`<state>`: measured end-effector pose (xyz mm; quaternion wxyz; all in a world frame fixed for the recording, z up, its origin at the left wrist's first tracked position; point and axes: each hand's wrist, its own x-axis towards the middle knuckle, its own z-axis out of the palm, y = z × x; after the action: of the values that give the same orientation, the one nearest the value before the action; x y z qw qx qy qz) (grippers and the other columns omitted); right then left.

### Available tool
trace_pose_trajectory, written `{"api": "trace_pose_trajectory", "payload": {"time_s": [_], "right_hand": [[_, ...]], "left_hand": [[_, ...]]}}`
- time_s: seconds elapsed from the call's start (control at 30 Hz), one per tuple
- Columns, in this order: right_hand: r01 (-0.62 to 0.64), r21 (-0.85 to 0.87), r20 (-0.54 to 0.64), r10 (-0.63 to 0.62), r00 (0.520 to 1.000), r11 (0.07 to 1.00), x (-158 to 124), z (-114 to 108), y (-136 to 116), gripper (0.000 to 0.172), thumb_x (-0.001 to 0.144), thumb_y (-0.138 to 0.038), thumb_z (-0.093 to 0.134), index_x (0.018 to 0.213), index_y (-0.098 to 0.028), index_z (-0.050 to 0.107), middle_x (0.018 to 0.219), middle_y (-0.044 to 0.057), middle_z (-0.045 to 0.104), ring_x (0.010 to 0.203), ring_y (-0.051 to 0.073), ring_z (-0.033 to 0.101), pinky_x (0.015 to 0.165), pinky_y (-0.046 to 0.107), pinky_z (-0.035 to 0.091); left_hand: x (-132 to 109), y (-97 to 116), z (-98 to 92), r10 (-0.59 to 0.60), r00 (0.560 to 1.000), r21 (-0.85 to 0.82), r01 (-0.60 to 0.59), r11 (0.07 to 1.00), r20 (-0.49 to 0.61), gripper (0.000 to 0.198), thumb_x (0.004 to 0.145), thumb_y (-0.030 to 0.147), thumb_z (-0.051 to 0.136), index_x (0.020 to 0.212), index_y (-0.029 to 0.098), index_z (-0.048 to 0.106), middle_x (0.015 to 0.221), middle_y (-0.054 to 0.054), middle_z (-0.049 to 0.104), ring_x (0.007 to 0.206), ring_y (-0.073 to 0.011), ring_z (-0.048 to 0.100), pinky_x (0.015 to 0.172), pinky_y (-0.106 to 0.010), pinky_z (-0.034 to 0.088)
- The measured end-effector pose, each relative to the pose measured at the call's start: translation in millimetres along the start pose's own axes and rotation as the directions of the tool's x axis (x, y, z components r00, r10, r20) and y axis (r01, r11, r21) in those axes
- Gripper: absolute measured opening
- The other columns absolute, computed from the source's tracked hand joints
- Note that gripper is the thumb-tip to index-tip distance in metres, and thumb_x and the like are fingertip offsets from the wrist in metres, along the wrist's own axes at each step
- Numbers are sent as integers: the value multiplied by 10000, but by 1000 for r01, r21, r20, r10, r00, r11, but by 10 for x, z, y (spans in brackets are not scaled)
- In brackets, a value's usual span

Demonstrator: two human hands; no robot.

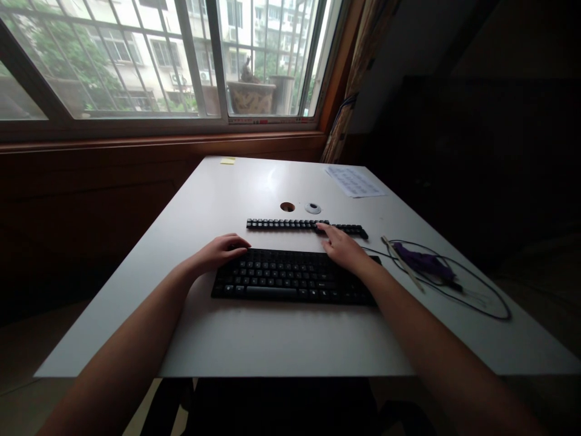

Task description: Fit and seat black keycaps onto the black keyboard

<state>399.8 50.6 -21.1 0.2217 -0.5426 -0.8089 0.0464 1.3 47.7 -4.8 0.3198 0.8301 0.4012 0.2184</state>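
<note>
Head view: pale legends on the black keyboard (276, 281) are too small to read, as is the print on the paper sheets (356, 183). The keyboard lies on the white desk (272, 345), with loose black keycaps (281, 224) lined up just behind it. Part of its right side is hidden by the right hand (342, 247) and forearm; its back strip is too dark to make out. The right forefinger reaches the keycaps, thumb apart from it. The left hand (218, 251) touches the keyboard's back left corner, fingers bent; whether they grip anything, I cannot tell.
</note>
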Motion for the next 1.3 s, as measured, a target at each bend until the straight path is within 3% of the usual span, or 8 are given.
{"api": "trace_pose_trajectory", "payload": {"time_s": [0.17, 0.4, 0.63, 0.9, 1.3], "right_hand": [[15, 7, -6, -15, 1000, 1000, -20, -31, -30, 544, 868, -141, 482, 1407, -203, 509, 1355, 114, 628, 1217, 260, 610, 1093, 479, 463], [4, 116, 68, -12, 998, 993, -172, -156, -193, 430, 903, -194, 498, 1313, -266, 608, 1234, 49, 709, 916, 211, 704, 881, 412, 573], [39, 109, 48, -44, 998, 993, -94, -183, -142, 286, 919, -244, 529, 1141, -236, 708, 1156, 67, 701, 936, 215, 685, 914, 409, 538], [23, 144, 226, -56, 972, 989, -25, -236, -174, 232, 939, -325, 549, 977, -251, 766, 1011, 55, 699, 940, 218, 677, 906, 371, 519], [-142, 249, 315, 58, 947, 958, 12, -277, -110, 245, 859, -358, 637, 1033, -227, 749, 1086, 78, 712, 1010, 251, 665, 921, 385, 503]], "left_hand": [[0, 1, -1, 9, 1000, -5, -9, 1000, 5, 370, 934, 514, 537, 1088, 228, 714, 1093, -76, 676, 1022, -248, 632, 959, -410, 505], [-5, 8, 7, 10, 1000, -1, -10, 1000, -2, 364, 937, 508, 534, 1083, 232, 721, 1090, -75, 671, 1014, -246, 633, 938, -403, 516], [-8, 26, 4, 8, 1000, 0, -8, 1000, -5, 341, 935, 482, 542, 1072, 226, 720, 1087, -73, 670, 1014, -245, 636, 939, -397, 512], [-12, 9, -3, 21, 1000, -11, -21, 1000, 4, 340, 946, 479, 536, 1085, 228, 719, 1103, -73, 667, 1029, -246, 632, 943, -391, 511], [-7, -16, 10, 30, 1000, 5, -30, 1000, -2, 334, 947, 463, 535, 1089, 228, 725, 1108, -71, 675, 1033, -245, 632, 944, -373, 506]]}}
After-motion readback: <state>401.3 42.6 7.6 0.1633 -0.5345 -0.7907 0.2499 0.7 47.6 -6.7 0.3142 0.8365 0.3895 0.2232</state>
